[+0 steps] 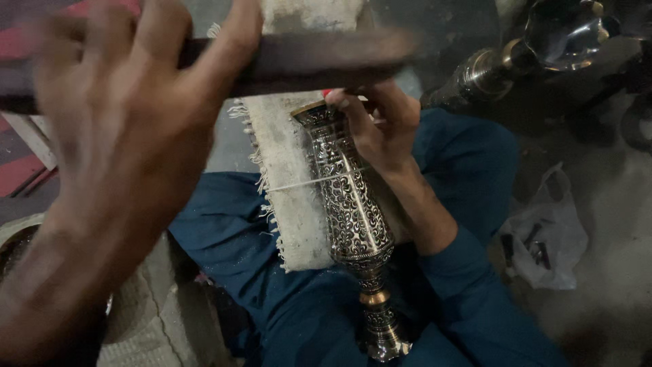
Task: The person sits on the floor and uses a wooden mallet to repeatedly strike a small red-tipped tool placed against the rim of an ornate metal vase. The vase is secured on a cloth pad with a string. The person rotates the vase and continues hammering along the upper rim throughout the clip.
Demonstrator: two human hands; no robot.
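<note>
Engraved vase (350,204) lies centre frame; my right hand (380,126) grips its rim firmly. My left hand (129,129), upper left, clasps a dark bar (305,61); strokes should stay level.

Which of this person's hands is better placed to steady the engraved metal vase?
The right hand, probably: it already grips the vase at its rim, while the left hand is raised, holding a dark bar.

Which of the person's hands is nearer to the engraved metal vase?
Right. The right hand grips the engraved metal vase at its rim, touching it. The left hand is raised apart from it, up and to the left, holding a dark bar.
</note>
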